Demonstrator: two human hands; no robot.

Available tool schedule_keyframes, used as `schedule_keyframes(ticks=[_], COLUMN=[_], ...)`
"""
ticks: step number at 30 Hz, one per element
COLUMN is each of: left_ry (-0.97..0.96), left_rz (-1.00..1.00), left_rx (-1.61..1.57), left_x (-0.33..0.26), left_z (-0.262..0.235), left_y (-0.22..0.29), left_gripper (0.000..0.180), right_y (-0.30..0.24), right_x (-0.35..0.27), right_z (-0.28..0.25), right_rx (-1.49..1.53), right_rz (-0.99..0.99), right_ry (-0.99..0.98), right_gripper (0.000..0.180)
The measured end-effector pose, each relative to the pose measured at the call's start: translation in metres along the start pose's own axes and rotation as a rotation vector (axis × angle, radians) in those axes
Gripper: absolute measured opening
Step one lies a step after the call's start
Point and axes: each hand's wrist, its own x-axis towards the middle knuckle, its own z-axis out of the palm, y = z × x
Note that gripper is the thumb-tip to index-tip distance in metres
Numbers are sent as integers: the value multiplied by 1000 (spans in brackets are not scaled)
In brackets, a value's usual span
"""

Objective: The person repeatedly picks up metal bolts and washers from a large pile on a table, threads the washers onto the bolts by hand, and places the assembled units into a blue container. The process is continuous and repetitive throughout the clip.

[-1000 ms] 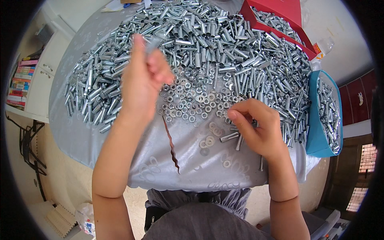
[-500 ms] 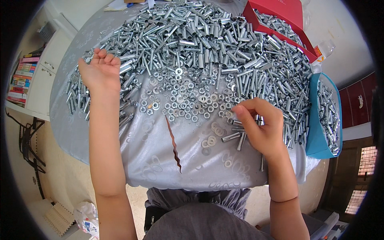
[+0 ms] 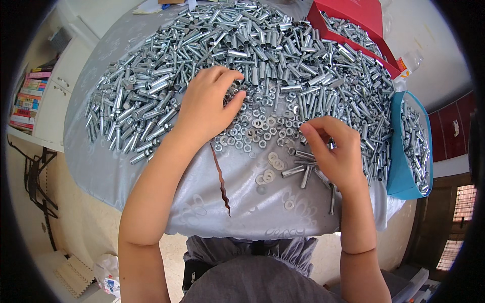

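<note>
My left hand (image 3: 211, 105) reaches over the heap of hex nuts (image 3: 247, 132) in the middle of the table, thumb and fingers apart, and covers part of it. My right hand (image 3: 335, 151) hovers right of the nuts with thumb and forefinger pinched; anything between the fingertips is too small to make out. Beneath it lie several short metal sleeves (image 3: 293, 171) and bolts. Loose flat washers (image 3: 268, 176) rest on the cloth left of that hand. Behind both hands spreads a large pile of metal sleeves (image 3: 260, 43). Bolts fitted with sleeves (image 3: 132, 115) lie left of my left hand.
A silvery patterned tablecloth (image 3: 202, 214) has a long wavy tear (image 3: 221, 181) near the front edge. Loose bolts (image 3: 371, 113) cover the right side. An open red box (image 3: 376, 17) and a blue box (image 3: 397, 151), both holding metal parts, stand at the right.
My left hand has moved from the sleeved bolts at the left, rightward to the nuts in the middle. My right hand stays nearly in place, its pinch kept.
</note>
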Motion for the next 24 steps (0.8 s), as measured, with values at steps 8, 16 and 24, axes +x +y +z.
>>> schedule_keyframes(ticks=[8,16,24], left_ry=[-57,-63,-79], left_rz=[37,55,40], left_rx=[54,62,48], left_x=[-4,-3,0], left_z=[9,9,6], left_y=[-4,-4,-3], left_gripper=[33,29,24], right_y=[-1,0,-1], right_x=[0,0,0], right_z=[-5,-5,-5], right_rx=[-94,-88,-105], right_rz=[-20,-16,33], right_ry=[-112,-124,-131], right_gripper=[11,10,11])
